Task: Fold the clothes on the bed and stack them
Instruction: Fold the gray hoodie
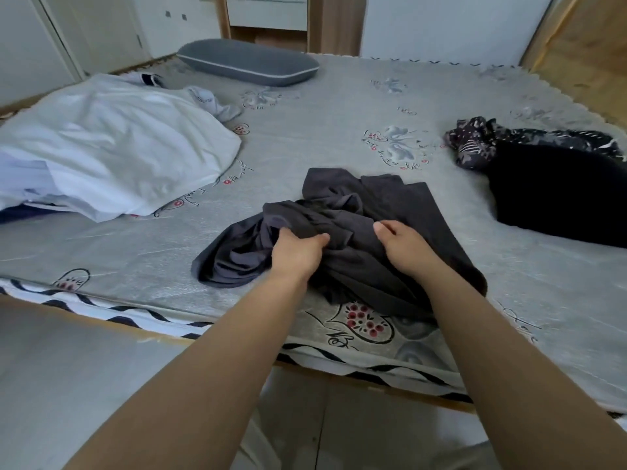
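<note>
- A crumpled grey garment [342, 232] is seen on the bed [305, 137], near the front edge, right in front of the person.
- The left hand [297, 251] is closed on a bunched fold at the garment's left-centre; grip pinching cloth between thumb and fingers.
- The right hand [403, 244] is laid on the garment's right-centre, fingers curled under; whether cloth is pinched cannot be told.
- Both hands are placed on the middle of the heap, close together; neither is clearly nearer.
- The garment's long axis is judged to run from lower left to upper right; loose cloth trails left of the left hand and beyond the right hand.
- Next move is judged as spreading: hands to be drawn apart along that axis to flatten it.
- A white pile [112, 144] is seen well apart at left, a dark pile [556, 188] at right, both unfolded.
</note>
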